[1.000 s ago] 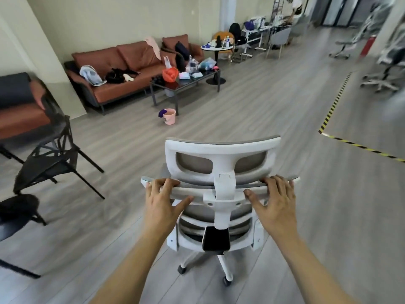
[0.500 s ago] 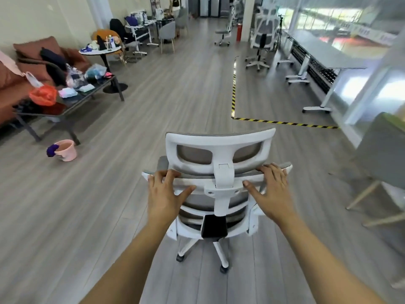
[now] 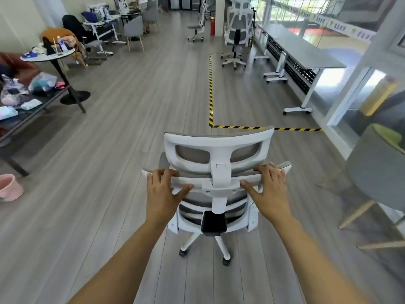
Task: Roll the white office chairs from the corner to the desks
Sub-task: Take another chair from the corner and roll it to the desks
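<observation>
A white office chair (image 3: 219,141) with grey mesh stands right in front of me, its back facing me and its castors on the wood floor. My left hand (image 3: 163,191) grips the left side of the backrest's top bar, fingers curled over it. My right hand (image 3: 270,189) grips the right side the same way. Grey desks (image 3: 306,51) on white legs run along the glass wall at the far right. Another white office chair (image 3: 237,31) stands by those desks, and a third one (image 3: 198,23) is farther back.
Yellow-black floor tape (image 3: 210,88) marks an L ahead of the chair. A grey round chair (image 3: 377,170) with wooden legs is close on the right. A low dark table (image 3: 50,102) with clutter, a round white table (image 3: 47,57) and a pink bucket (image 3: 9,187) lie on the left.
The chair and my view have swung right, away from the brown sofa, toward the aisle and the desks by the glass wall. Both hands have kept their grip on the backrest.
</observation>
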A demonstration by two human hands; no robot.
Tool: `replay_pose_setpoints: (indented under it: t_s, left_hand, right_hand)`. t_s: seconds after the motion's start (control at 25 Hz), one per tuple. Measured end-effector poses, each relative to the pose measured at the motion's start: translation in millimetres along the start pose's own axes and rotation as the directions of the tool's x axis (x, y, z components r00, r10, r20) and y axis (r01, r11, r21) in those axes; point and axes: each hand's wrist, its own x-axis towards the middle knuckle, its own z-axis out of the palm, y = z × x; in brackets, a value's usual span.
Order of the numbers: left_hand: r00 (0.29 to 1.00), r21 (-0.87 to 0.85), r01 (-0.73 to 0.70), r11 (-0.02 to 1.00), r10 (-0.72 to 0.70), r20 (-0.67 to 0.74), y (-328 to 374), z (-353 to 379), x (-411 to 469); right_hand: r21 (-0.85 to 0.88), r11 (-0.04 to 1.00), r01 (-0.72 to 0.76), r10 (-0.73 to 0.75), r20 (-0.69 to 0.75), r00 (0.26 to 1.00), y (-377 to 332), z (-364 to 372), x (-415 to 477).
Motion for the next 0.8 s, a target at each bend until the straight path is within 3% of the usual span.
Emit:
replay_pose_setpoints:
  t_s: [0.2,0.52,0.8]
  left_hand:
    - [0.992,-0.054,0.077,0.996,-0.071,0.101,-1.5,71.2,158.9]
    - [0.984,-0.116,0.012,0.993,0.008,0.176,-64.7,182.5,417.7]
    - [0.978,-0.117,-0.036,0.992,0.059,0.202,-89.9,272.5,623.3]
  right_hand:
    - [-0.012,0.999,-0.040,0.040,0.010,0.999,46.5,36.5,148.2]
    - [-0.087,0.986,-0.144,0.134,-0.119,0.984,86.3,142.4,359.5]
    - [-0.090,0.981,-0.170,0.167,-0.045,0.985,139.1,205.5,563.4]
